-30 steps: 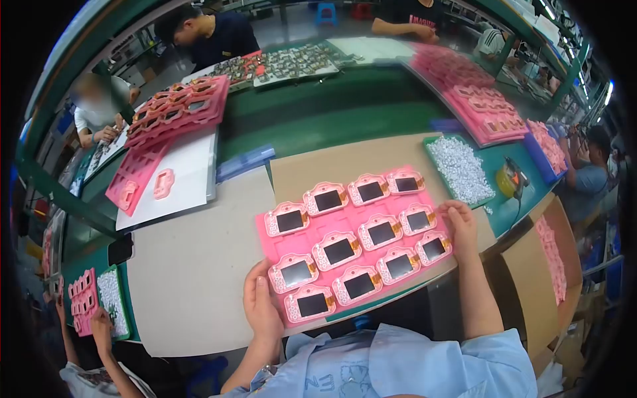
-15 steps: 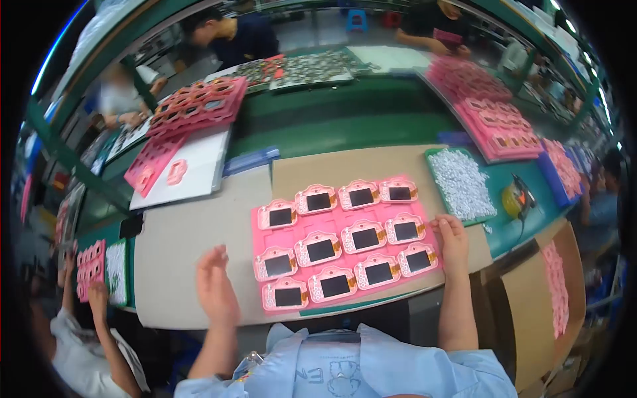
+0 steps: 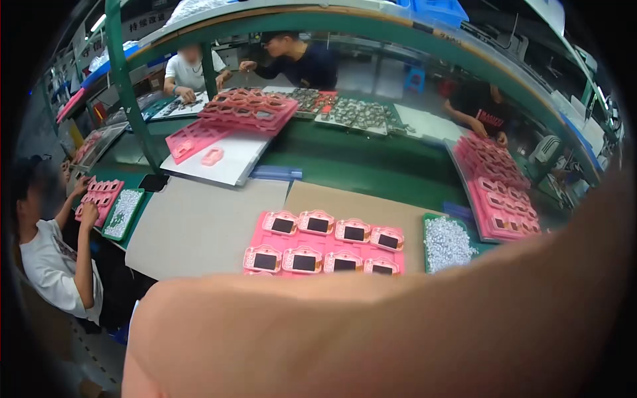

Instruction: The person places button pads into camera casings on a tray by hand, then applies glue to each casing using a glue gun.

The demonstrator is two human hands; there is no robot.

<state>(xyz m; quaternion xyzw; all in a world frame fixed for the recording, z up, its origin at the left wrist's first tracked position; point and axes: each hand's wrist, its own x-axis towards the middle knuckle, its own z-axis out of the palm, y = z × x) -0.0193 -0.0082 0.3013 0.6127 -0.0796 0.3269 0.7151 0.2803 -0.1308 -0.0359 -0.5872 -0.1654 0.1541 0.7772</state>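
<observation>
A bare arm [image 3: 332, 331], very close to the camera, stretches across the bottom of the view from lower left to right edge. Which arm it is cannot be told, and no fingers show. Neither my left hand nor my right hand can be made out. Behind the arm, a pink tray [image 3: 318, 233] lies on the brown board, holding several pink game-console-shaped shells with dark screens. Its front rows are hidden by the arm. To its right, a green-rimmed tray [image 3: 446, 243] holds many small white parts.
Pink trays are stacked at left [image 3: 255, 109] and right [image 3: 497, 192]. A white board [image 3: 232, 158], a black phone [image 3: 154, 183] and blue strips [image 3: 277, 173] lie behind. A co-worker [image 3: 56, 255] handles another pink tray at left; other people sit across the bench.
My hands left the pink tray and went out of sight, while a bare arm came up close to the camera. The view has swung left and up.
</observation>
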